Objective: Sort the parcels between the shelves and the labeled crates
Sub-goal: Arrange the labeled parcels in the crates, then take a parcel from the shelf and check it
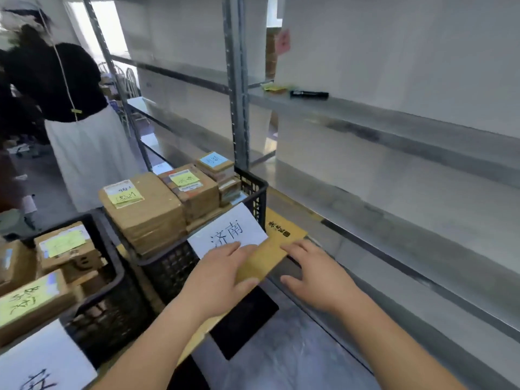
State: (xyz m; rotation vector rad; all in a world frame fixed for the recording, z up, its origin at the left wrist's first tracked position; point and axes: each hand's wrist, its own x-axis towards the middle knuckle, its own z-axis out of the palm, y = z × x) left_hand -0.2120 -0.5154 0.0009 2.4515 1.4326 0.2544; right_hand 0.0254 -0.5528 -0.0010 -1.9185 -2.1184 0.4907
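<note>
A flat yellow-brown envelope parcel (277, 246) lies on the low metal shelf (309, 347), right beside a black crate (254, 192). That crate carries a white handwritten label (228, 230) and holds several brown parcels (146, 209) with sticky notes. My left hand (222, 277) lies flat on the envelope, fingers straight, fingertips at the label's lower edge. My right hand (315, 274) has its fingers spread, touching the envelope's right edge. A flat black object (244, 319) sticks out from under the envelope.
A second black crate (112, 280) of brown parcels stands at the left, with its own white label (42, 364). Metal shelf tiers run along the right; one holds a black marker (309, 94) and yellow sticky notes (274, 87). A person (70, 108) stands in the aisle at far left.
</note>
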